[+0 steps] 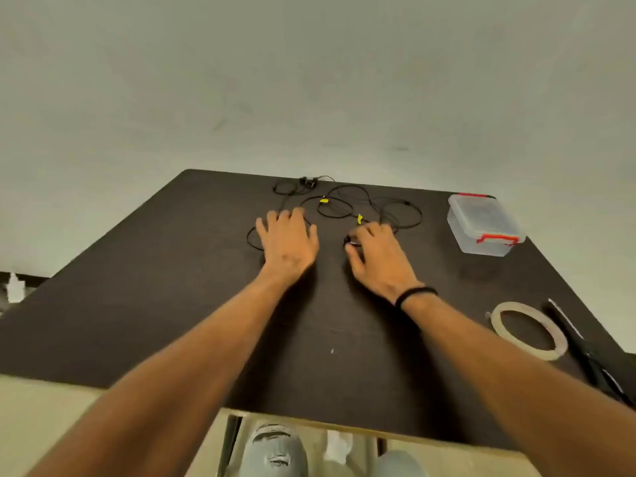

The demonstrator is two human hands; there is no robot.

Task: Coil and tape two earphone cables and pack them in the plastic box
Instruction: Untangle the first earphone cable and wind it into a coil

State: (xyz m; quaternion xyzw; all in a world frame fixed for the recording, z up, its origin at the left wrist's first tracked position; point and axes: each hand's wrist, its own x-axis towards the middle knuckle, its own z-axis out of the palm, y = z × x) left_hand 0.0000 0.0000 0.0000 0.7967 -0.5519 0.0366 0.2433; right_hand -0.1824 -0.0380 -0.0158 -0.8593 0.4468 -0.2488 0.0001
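Observation:
Two black earphone cables (344,204) lie loose and tangled on the far part of the dark table (172,287), with small yellow tags on them. My left hand (287,244) lies flat with straight fingers over a loop of cable at the left. My right hand (375,256) pinches a black end piece of a cable between thumb and fingers. The clear plastic box (483,223) with red latches stands closed at the far right. A roll of tape (528,330) lies at the near right.
Black scissors (588,352) lie along the right table edge beside the tape roll. The table's far edge meets a pale wall. My knees show below the near edge. A small white bottle (14,287) stands off to the left.

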